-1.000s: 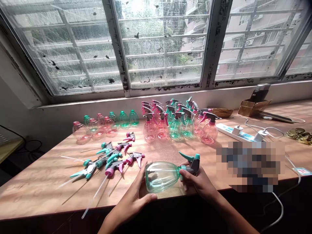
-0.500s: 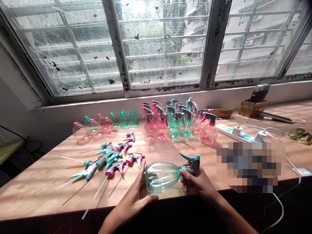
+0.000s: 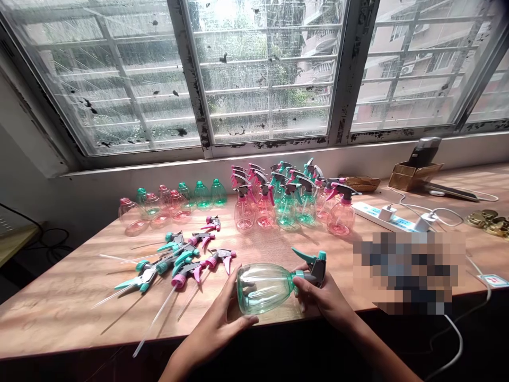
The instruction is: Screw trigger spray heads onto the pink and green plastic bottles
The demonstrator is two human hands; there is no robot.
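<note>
A clear green spray bottle (image 3: pixel 264 286) lies sideways near the front edge of the wooden table (image 3: pixel 59 302). My left hand (image 3: pixel 222 321) wraps around its round body. My right hand (image 3: pixel 324 300) grips the neck, where a teal and grey trigger sprayer (image 3: pixel 312 264) sits on the bottle. Loose pink and teal trigger sprayers (image 3: pixel 178 260) with long dip tubes lie to the left of my hands.
Several finished spray bottles (image 3: pixel 290 201) stand at the back centre, and several capless pink and green bottles (image 3: pixel 170 204) at the back left. A white power strip (image 3: pixel 387 217) with cables, a small cardboard box (image 3: pixel 413 172) and a blurred patch (image 3: pixel 409 270) lie to the right.
My left hand has shifted slightly along the bottle body, and the bottle has turned a little. My right hand stays at the neck.
</note>
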